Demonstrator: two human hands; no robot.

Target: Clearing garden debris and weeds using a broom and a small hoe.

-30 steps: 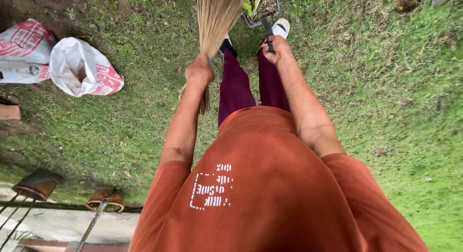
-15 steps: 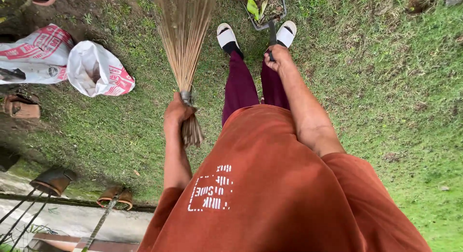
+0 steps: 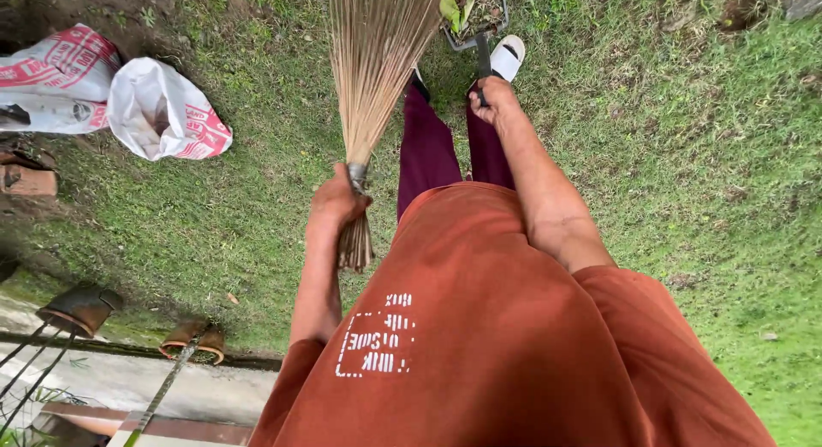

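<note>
Left hand (image 3: 336, 200): fingers clenched around the bound neck of a stick broom (image 3: 377, 62), bristles fanning forward over the grass (image 3: 685, 156). Right hand (image 3: 495, 100): fingers closed on the dark handle of a dustpan (image 3: 476, 19) (leaves inside) resting on the grass by a white shoe (image 3: 507, 56). Two white sacks (image 3: 163, 113) lie well apart, to the left.

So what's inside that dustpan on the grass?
The dustpan holds a few green and yellowish leaves. The right hand grips its dark handle. Its left side is hidden behind the broom.
</note>
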